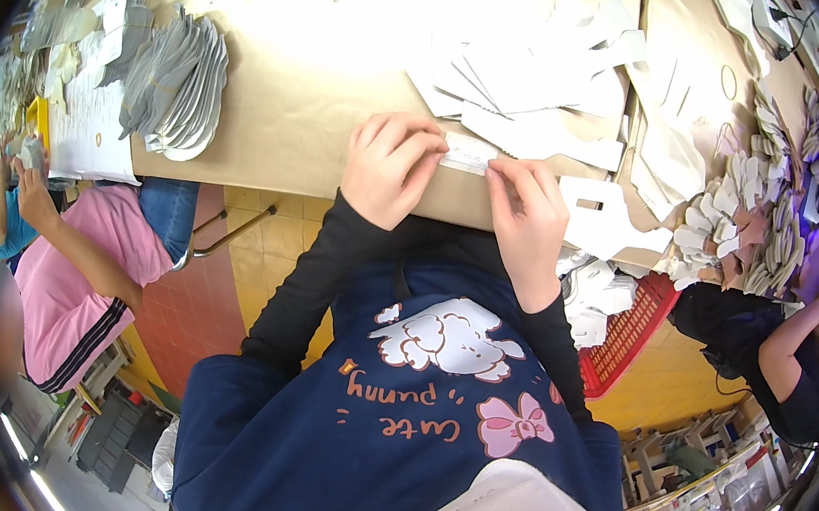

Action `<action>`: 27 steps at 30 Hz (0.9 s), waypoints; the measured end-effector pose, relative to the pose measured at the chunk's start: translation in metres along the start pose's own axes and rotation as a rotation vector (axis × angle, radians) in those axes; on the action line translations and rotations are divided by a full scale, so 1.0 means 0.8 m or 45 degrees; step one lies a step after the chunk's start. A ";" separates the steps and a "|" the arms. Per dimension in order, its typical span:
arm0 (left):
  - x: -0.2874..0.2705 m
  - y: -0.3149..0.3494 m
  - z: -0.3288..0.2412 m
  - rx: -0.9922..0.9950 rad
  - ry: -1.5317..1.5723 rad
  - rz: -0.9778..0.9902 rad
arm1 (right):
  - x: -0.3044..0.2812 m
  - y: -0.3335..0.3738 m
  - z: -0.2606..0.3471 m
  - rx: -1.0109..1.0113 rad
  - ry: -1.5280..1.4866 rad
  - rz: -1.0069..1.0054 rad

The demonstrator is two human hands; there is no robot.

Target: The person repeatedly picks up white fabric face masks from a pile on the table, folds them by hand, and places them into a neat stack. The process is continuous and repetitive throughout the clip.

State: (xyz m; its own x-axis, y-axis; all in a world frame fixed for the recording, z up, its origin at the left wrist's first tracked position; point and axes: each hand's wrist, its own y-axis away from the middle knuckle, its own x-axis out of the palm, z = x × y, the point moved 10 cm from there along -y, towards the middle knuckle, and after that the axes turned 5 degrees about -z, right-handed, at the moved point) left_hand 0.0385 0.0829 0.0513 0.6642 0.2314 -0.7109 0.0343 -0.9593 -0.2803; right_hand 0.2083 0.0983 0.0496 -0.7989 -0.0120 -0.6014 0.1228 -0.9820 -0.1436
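Between my two hands is a small white paper slip (468,153) with faint writing, just above the front edge of the brown-covered table (272,141). My left hand (391,166) pinches its left end between thumb and fingers. At its right end, my right hand (531,203) grips the lower corner the same way. Right beside my right hand lies a white cut piece (605,216) with a small rectangular slot. Beyond the slip, a loose pile of white cut pieces (518,77) spreads over the table, partly washed out by glare.
A bundle of grey cut pieces (176,81) stands at the left. Many small pieces (733,215) are heaped at the right. A red plastic basket (631,329) with white pieces is below the table edge. People work on both sides, one in a pink shirt (76,290).
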 end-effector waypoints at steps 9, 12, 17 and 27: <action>0.018 0.024 -0.002 0.303 -0.246 0.257 | 0.028 0.033 0.010 -0.419 0.686 0.225; 0.019 0.029 -0.002 0.337 -0.274 0.305 | 0.025 0.034 0.005 -0.394 0.691 0.213; 0.017 0.030 -0.005 0.392 -0.295 0.302 | 0.005 0.031 0.011 -0.390 0.508 0.201; 0.047 0.046 -0.028 0.202 -0.198 0.369 | -0.144 0.011 -0.079 0.054 0.514 -0.245</action>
State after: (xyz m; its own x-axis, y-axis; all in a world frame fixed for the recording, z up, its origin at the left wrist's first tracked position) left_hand 0.0815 0.0523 0.0289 0.5078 -0.0126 -0.8614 -0.2630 -0.9544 -0.1411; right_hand 0.3383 0.1031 0.0683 -0.5099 0.2379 -0.8267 -0.0366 -0.9661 -0.2554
